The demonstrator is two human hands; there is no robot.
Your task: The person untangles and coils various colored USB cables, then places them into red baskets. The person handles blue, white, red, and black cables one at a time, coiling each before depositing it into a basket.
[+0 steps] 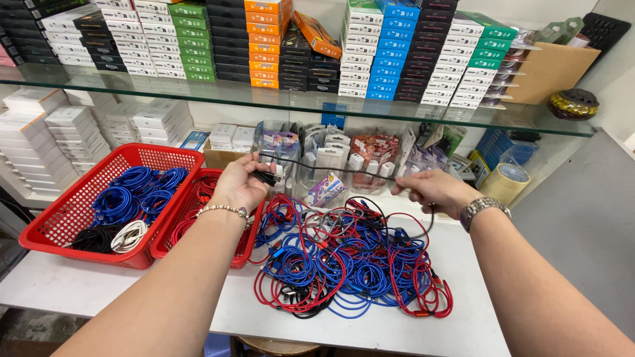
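While a black cable [331, 169] stretches taut between them, left hand [239, 184] grips its plug end and right hand [428, 188] pinches it above the red and blue cable pile [344, 258]

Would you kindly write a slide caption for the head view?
Two hands, left and right, stretch a black cable above tangled cables beside red baskets.

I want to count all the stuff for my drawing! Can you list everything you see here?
black cable: one, black, stretched between both hands
loose cables: many, red and blue, piled on the white table
baskets: two, red, on the left, holding blue, black, white and red cables
small boxes: many, mixed colours, stacked on the glass shelf
tape roll: one, tan, at the right
left hand: grips one cable end, beaded bracelet
right hand: pinches the cable, wristwatch
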